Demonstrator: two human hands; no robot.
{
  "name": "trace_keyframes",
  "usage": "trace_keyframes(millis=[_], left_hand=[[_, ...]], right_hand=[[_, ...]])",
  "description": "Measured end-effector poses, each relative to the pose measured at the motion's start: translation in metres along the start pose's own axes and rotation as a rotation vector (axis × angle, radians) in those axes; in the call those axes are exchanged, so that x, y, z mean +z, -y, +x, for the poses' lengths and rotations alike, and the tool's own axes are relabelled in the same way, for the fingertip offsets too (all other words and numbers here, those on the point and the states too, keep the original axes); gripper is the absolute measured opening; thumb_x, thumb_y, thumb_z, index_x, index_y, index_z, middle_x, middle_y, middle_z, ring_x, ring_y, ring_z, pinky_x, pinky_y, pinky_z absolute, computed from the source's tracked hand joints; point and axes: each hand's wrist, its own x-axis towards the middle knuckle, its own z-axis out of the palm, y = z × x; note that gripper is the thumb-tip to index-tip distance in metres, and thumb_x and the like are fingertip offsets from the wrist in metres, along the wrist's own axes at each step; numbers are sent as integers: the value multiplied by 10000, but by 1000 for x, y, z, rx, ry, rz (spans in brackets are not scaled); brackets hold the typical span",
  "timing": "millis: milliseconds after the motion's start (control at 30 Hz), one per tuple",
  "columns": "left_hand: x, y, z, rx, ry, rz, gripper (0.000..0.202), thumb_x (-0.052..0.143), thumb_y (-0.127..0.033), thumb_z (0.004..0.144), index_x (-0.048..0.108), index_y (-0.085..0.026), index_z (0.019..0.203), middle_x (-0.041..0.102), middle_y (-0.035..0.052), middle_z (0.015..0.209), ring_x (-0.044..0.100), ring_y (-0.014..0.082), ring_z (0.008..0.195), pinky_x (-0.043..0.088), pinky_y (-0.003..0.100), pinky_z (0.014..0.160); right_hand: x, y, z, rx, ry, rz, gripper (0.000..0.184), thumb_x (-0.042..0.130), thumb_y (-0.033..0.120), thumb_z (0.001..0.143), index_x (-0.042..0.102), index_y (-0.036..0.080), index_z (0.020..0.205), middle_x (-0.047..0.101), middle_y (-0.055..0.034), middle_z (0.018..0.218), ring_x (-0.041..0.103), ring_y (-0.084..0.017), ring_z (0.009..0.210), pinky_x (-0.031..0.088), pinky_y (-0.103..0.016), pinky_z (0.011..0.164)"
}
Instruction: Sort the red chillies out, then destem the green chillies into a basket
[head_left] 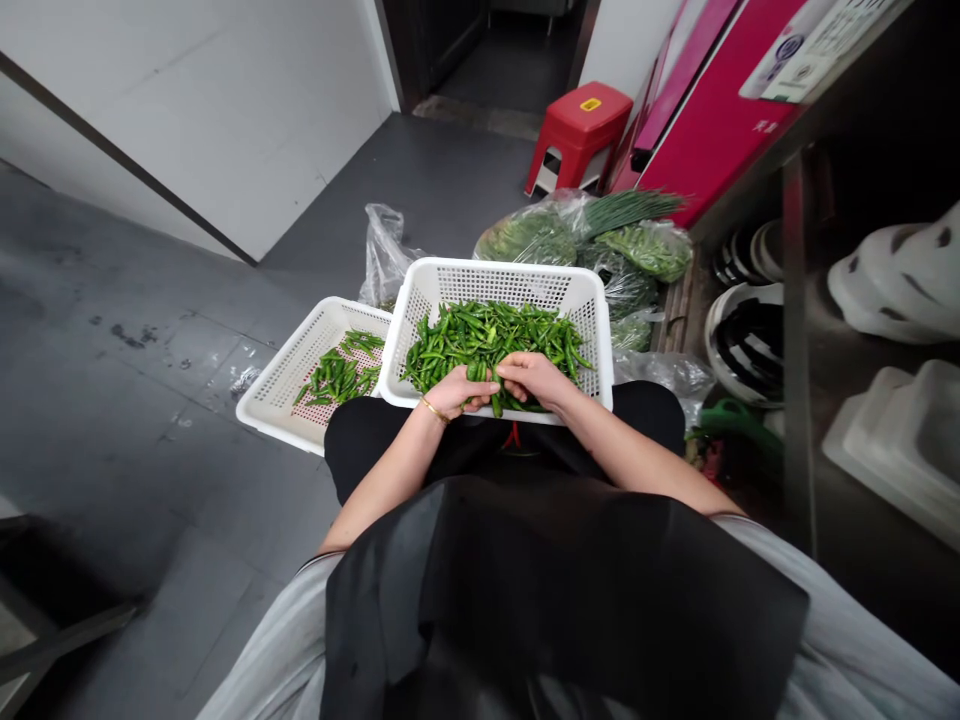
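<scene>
- While the left hand (456, 394) grips several green peppers (478, 373), the right hand (534, 379) pinches at them — a loosened finger could drop one.
- Beneath both hands, at twelve o'clock, the large white basket (517, 285) holds the main pepper pile (487, 335); it seems propped on the person's thighs (651, 408), so a shifting knee could tip it.
- At ten o'clock, the smaller basket (300, 352) holds fewer — a leftward spill might mix both lots.
- Beyond, at one o'clock: bagged greens (525, 240).

no text is legible. a magenta panel (712, 130) carries a printed white label (814, 58) with a purple emblem (790, 48), plus white characters (766, 127) near the panel's right edge. a red stool (574, 145) carries a yellow label (591, 104), inset from the seat edges.
</scene>
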Motion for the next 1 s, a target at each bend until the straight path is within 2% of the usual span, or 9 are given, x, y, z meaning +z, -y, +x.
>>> trace_keyframes(millis=[100, 233, 400, 467, 533, 633, 767, 867, 1000], left_hand=[[4, -3, -2, -22, -28, 77, 441, 887, -330, 486, 540, -128, 667, 500, -43, 444, 362, 28, 327, 199, 160, 315], [8, -4, -4, -58, 28, 187, 392, 867, -337, 532, 596, -99, 684, 535, -13, 461, 393, 43, 335, 214, 173, 319], [2, 3, 1, 101, -11, -189, 436, 853, -429, 557, 566, -125, 681, 435, -60, 442, 334, 28, 351, 172, 160, 334], [1, 7, 4, 166, -50, -329, 459, 833, -476, 583, 535, -134, 652, 475, -36, 505, 426, 50, 415, 250, 160, 355], [2, 10, 7, 122, -49, -374, 479, 813, -508, 606, 508, -140, 639, 572, 17, 620, 565, 106, 536, 366, 186, 407], [7, 14, 9, -8, -33, -341, 479, 790, -528, 629, 507, -149, 702, 651, 73, 727, 620, 151, 561, 387, 209, 405], [8, 15, 12, -53, -91, -287, 478, 820, -468, 609, 485, -171, 777, 558, -15, 551, 395, 55, 327, 199, 168, 317], [4, 13, 13, -61, -101, -337, 505, 830, -462, 592, 438, -189, 755, 493, -53, 511, 352, 43, 319, 180, 158, 316], [-12, 5, 13, 52, -113, -417, 478, 844, -407, 586, 469, -182, 778, 421, -88, 486, 333, 39, 330, 187, 156, 322]], right_hand=[[9, -4, -4, 20, 37, 157, 398, 784, 480, 609, 553, 172, 711, 545, 63, 479, 458, -61, 368, 365, -167, 347], [3, 2, -13, 91, 135, 143, 434, 767, 544, 634, 567, 163, 693, 590, 28, 499, 525, -93, 374, 418, -186, 339], [-4, 7, -19, 56, 55, 306, 451, 785, 554, 605, 657, 143, 737, 515, 52, 446, 468, -77, 363, 400, -188, 329], [-2, 5, -16, 62, 47, 341, 449, 783, 549, 608, 674, 142, 761, 506, 53, 457, 467, -79, 381, 396, -194, 343], [2, 0, -10, 55, 15, 285, 448, 752, 565, 638, 678, 145, 774, 496, 56, 466, 437, -73, 375, 373, -200, 350], [8, -9, 3, -59, -99, -5, 428, 637, 588, 751, 657, 160, 725, 473, 52, 477, 385, -73, 384, 332, -213, 379], [9, -11, 10, -346, -251, -775, 411, 490, 443, 907, 643, 162, 648, 580, -40, 655, 547, -136, 629, 407, -240, 579], [-1, -1, 16, -351, -240, -1217, 415, 390, 383, 972, 718, 169, 834, 648, -89, 887, 602, -164, 770, 419, -253, 657], [-26, 16, 51, -262, -151, -1460, 362, 448, 344, 956, 625, 263, 1262, 598, -78, 1218, 625, -187, 909, 449, -266, 704]])
